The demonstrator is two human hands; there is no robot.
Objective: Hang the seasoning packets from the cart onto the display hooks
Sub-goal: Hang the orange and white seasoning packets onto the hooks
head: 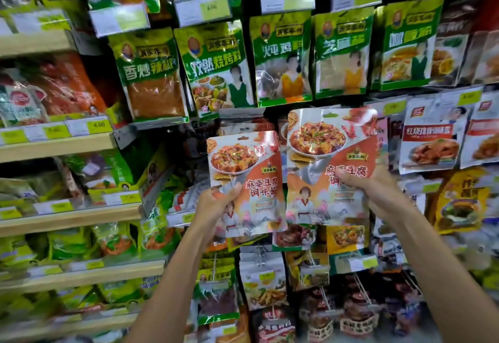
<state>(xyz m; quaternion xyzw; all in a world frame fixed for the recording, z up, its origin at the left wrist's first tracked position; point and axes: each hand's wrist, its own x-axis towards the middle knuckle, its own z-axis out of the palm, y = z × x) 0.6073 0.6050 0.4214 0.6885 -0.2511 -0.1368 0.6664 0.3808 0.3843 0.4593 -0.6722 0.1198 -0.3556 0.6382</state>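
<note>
The left hand [216, 203] clamps its fingers on the left packet [251, 164], the right hand [378, 190] on the right packet [324, 148], both raised. Next, one packet's top hole must slide onto a hook.

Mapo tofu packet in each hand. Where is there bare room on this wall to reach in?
One gap: below the green cumin packet, between the wooden shelf end and the mapo tofu packet held by the left hand. Whether a hook sits there, I cannot tell. The green row above, the white packets on the right and the rows below are packed tight.
</note>
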